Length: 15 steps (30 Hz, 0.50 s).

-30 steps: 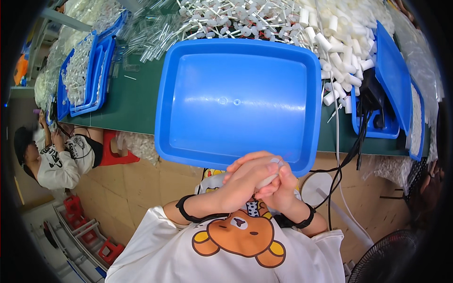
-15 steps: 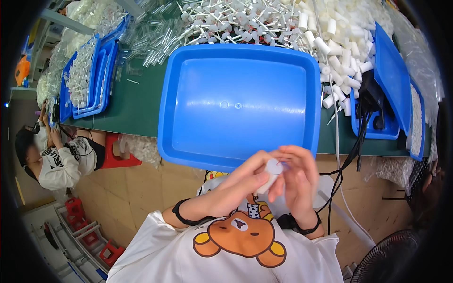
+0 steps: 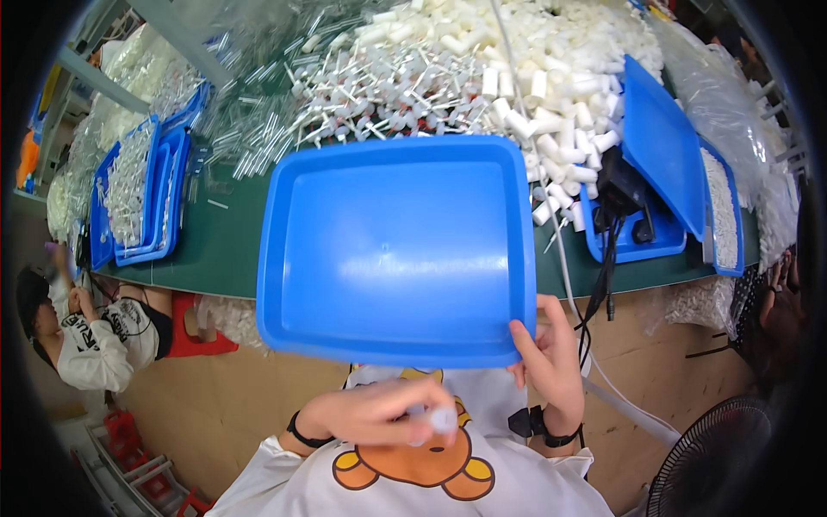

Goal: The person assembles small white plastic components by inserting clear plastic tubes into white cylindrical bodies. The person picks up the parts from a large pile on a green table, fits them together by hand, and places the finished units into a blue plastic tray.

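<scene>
My left hand (image 3: 375,415) is closed around a small white cylinder (image 3: 444,420), in front of my shirt. Its pale round end shows past the fingers, while the rest is hidden and blurred. At the near right corner of a large blue plastic tray (image 3: 270,250), my right hand (image 3: 553,362) pinches the rim, thumb on the near side and fingers along the outer wall. Nothing lies inside the tray, which juts over the near edge of the green table (image 3: 224,246).
Behind the tray are heaps of thin stemmed white pieces (image 3: 379,99), white cylinders (image 3: 560,142) and clear tubes (image 3: 263,142). Black cables (image 3: 603,267) and a white cord (image 3: 564,258) hang at right. A fan (image 3: 711,457) stands lower right; a co-worker (image 3: 95,345) sits at left.
My hands, earlier together around the white cylinder, have parted. The left hand carried it down and left, and the right let go and took the tray's corner. The whole view shifted.
</scene>
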Each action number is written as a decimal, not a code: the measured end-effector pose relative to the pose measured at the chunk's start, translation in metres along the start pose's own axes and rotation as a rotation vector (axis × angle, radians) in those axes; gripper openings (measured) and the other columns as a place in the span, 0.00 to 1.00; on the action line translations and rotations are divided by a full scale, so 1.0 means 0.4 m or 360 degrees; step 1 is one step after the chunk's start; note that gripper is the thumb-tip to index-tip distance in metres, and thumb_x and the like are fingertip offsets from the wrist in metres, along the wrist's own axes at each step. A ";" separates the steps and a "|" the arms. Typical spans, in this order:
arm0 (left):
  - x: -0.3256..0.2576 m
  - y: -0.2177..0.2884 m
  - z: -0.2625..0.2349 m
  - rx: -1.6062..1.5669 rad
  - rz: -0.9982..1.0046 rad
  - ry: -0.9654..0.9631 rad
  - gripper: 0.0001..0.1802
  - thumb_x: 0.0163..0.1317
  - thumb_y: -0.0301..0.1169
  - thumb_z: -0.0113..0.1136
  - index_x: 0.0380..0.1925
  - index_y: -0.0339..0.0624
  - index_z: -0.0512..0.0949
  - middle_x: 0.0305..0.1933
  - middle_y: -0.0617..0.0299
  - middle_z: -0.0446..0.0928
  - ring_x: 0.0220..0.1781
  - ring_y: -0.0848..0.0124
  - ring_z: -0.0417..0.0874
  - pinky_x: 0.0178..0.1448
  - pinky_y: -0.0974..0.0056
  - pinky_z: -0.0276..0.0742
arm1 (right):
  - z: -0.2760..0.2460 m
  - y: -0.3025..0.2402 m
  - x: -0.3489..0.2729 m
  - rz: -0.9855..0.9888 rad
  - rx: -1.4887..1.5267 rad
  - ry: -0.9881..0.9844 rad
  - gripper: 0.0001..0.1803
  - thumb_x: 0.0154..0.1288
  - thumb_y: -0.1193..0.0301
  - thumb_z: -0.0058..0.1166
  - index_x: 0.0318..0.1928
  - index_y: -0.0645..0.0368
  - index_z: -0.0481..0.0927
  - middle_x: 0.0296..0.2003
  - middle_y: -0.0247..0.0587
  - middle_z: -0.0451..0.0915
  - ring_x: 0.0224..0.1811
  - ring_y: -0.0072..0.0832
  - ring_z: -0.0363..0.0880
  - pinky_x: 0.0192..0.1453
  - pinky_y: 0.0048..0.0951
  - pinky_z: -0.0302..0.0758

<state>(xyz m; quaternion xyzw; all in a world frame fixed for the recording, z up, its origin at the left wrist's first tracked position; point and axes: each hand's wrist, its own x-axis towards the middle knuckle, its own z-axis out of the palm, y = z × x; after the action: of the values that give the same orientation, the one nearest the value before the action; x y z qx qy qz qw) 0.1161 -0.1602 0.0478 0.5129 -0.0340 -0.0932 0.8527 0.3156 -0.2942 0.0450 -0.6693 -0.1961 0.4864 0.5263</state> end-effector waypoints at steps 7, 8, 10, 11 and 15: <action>0.015 -0.001 0.034 0.0212 0.0207 -0.0452 0.12 0.63 0.29 0.51 0.44 0.35 0.66 0.39 0.56 0.70 0.38 0.63 0.70 0.43 0.63 0.65 | -0.091 -0.064 -0.071 -0.0257 0.0280 0.0139 0.16 0.63 0.80 0.46 0.50 0.70 0.61 0.16 0.40 0.74 0.06 0.17 0.64 0.09 0.22 0.68; 0.020 0.000 0.038 0.0217 0.0264 -0.0447 0.12 0.63 0.29 0.52 0.43 0.35 0.65 0.37 0.57 0.70 0.35 0.65 0.70 0.41 0.64 0.65 | -0.104 -0.067 -0.076 -0.0306 0.0320 0.0216 0.16 0.63 0.80 0.45 0.50 0.70 0.61 0.16 0.41 0.74 0.06 0.17 0.64 0.09 0.22 0.69; 0.023 0.003 0.034 0.0245 0.0259 -0.0447 0.12 0.63 0.30 0.51 0.43 0.36 0.66 0.37 0.57 0.69 0.36 0.65 0.69 0.41 0.65 0.65 | -0.126 -0.067 -0.088 -0.0398 0.0406 0.0378 0.15 0.63 0.80 0.45 0.50 0.71 0.62 0.15 0.41 0.74 0.05 0.16 0.62 0.08 0.23 0.69; 0.026 0.004 0.030 0.0259 0.0257 -0.0443 0.12 0.63 0.30 0.51 0.43 0.36 0.66 0.38 0.57 0.69 0.36 0.65 0.69 0.42 0.65 0.65 | -0.141 -0.059 -0.087 -0.0496 0.0389 0.0441 0.16 0.62 0.80 0.45 0.50 0.72 0.62 0.15 0.41 0.73 0.04 0.15 0.60 0.06 0.23 0.68; 0.023 -0.033 -0.021 0.0270 0.0037 -0.0263 0.12 0.66 0.33 0.49 0.44 0.37 0.67 0.40 0.62 0.68 0.40 0.74 0.69 0.44 0.68 0.67 | -0.191 -0.054 -0.082 -0.0793 0.0454 0.0675 0.17 0.64 0.74 0.45 0.49 0.73 0.63 0.13 0.40 0.72 0.03 0.13 0.58 0.03 0.16 0.58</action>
<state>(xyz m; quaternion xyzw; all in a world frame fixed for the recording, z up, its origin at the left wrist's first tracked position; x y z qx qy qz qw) 0.1249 -0.1607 0.0318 0.5732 -0.1178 -0.1221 0.8016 0.3717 -0.3507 0.0767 -0.6068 -0.1699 0.2160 0.7458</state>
